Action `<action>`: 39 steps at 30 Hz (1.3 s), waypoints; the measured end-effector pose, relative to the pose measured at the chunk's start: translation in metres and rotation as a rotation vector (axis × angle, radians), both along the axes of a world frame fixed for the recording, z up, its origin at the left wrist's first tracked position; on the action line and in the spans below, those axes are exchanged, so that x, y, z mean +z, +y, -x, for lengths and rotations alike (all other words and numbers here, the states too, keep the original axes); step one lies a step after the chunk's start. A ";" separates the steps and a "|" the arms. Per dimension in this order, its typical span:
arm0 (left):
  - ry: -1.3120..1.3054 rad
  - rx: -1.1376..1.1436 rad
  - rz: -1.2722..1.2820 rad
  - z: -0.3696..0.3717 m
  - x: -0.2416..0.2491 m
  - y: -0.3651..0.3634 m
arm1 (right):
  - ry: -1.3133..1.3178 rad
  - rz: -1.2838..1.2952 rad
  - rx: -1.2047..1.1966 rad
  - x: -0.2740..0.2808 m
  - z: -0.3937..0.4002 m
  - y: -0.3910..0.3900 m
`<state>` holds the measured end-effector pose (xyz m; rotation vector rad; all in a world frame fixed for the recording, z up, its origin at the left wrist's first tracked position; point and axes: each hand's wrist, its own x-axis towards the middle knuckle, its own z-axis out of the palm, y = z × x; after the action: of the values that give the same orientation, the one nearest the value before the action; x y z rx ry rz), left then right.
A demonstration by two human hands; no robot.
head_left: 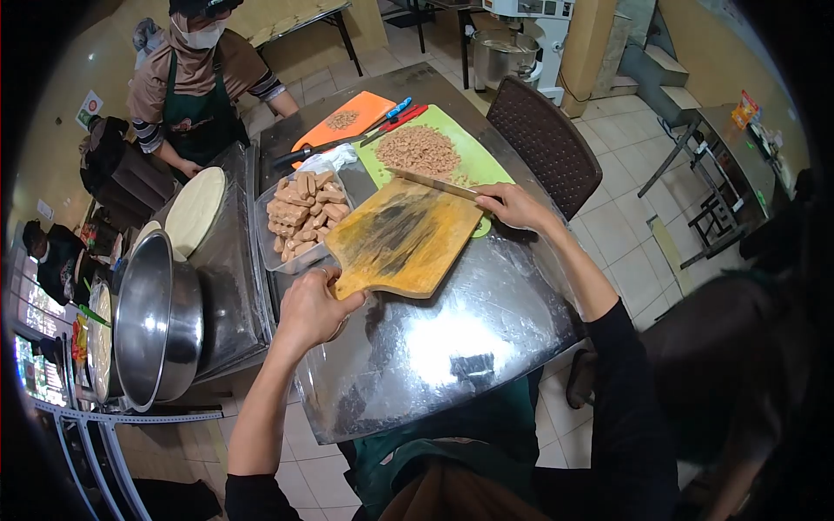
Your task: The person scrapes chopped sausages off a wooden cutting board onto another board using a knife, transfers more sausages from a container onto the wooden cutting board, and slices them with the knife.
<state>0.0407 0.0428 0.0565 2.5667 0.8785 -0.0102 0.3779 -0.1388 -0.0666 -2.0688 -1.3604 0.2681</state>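
My left hand (314,306) grips the near-left corner of a worn wooden cutting board (395,239) by its handle end. My right hand (512,208) holds a knife (432,181), its blade lying along the board's far edge. Just beyond, a heap of chopped sausage (419,151) rests on a green cutting board (469,143). The wooden board partly covers the green one and has a dark stain, with no pieces visible on it. Left of it, a clear plastic container (308,258) is filled with sausage pieces (306,213).
An orange board (356,113) with a small chopped pile, knives (300,154) and red-handled scissors (408,117) lie at the far side. A big steel bowl (187,321) and round dough sheet (195,211) stand left. A co-worker (195,95) faces the table; a brown chair (543,143) stands right.
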 end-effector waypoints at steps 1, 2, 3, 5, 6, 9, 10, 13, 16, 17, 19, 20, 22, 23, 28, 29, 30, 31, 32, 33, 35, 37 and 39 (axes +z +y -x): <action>-0.011 0.000 -0.010 0.000 0.001 0.000 | 0.055 0.006 -0.011 0.004 -0.001 0.000; -0.021 -0.001 -0.019 0.001 0.003 -0.001 | 0.111 0.013 -0.022 0.007 -0.002 -0.001; -0.030 -0.003 -0.026 0.001 0.004 -0.001 | 0.112 -0.037 -0.003 0.012 -0.001 0.001; -0.023 0.000 -0.007 0.002 0.004 0.001 | 0.325 0.097 -0.097 0.025 -0.002 -0.004; -0.019 0.001 0.004 0.003 0.004 0.001 | 0.431 0.166 -0.145 0.036 0.002 -0.006; 0.014 0.033 0.027 0.005 0.011 -0.003 | 0.263 0.010 -0.109 0.032 -0.001 -0.013; -0.002 0.029 0.020 0.008 0.009 -0.001 | 0.188 -0.037 -0.096 0.030 -0.002 -0.013; -0.036 0.020 -0.005 0.015 0.003 0.002 | -0.022 -0.174 -0.015 0.024 0.016 -0.013; -0.035 0.021 -0.015 0.018 0.005 -0.001 | -0.181 -0.018 -0.039 0.037 0.062 -0.013; -0.026 0.027 -0.003 0.018 0.006 -0.001 | -0.211 0.031 -0.076 0.038 0.075 -0.012; -0.032 0.025 -0.008 0.021 0.006 -0.002 | -0.201 0.063 -0.143 0.037 0.079 -0.008; -0.049 0.018 -0.025 0.025 0.003 -0.003 | -0.198 0.079 -0.175 0.035 0.079 -0.006; -0.074 0.011 -0.041 0.036 -0.001 -0.008 | -0.184 0.065 -0.207 0.030 0.068 -0.004; -0.086 0.009 -0.041 0.043 -0.002 -0.011 | -0.193 0.036 -0.209 0.025 0.060 -0.003; -0.144 -0.046 -0.025 0.083 -0.009 -0.029 | 0.334 -0.008 -0.175 0.020 0.032 -0.009; -0.163 -0.064 -0.037 0.093 -0.013 -0.031 | 0.544 -0.020 -0.223 0.026 0.037 -0.012; -0.155 -0.072 -0.036 0.102 -0.015 -0.034 | 0.555 -0.012 -0.235 0.026 0.037 -0.013; -0.150 -0.081 -0.036 0.109 -0.018 -0.037 | 0.565 -0.006 -0.248 0.026 0.035 -0.017; -0.145 -0.090 -0.035 0.117 -0.021 -0.039 | 0.573 0.001 -0.261 0.025 0.033 -0.020; -0.101 -0.072 -0.004 0.125 -0.024 -0.039 | 0.497 -0.025 -0.260 0.024 0.032 -0.023; -0.119 -0.105 0.028 0.140 -0.037 -0.038 | 0.346 -0.077 -0.254 0.019 0.033 -0.028; -0.138 -0.140 0.059 0.152 -0.053 -0.032 | 0.153 -0.140 -0.258 0.016 0.040 -0.031; -0.134 -0.137 0.052 0.156 -0.061 -0.028 | -0.089 -0.223 -0.273 0.018 0.051 -0.035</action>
<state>-0.1148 0.0152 -0.0045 2.5400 0.6441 0.0961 0.3264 -0.1736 -0.0482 -2.0647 -1.0852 -0.0905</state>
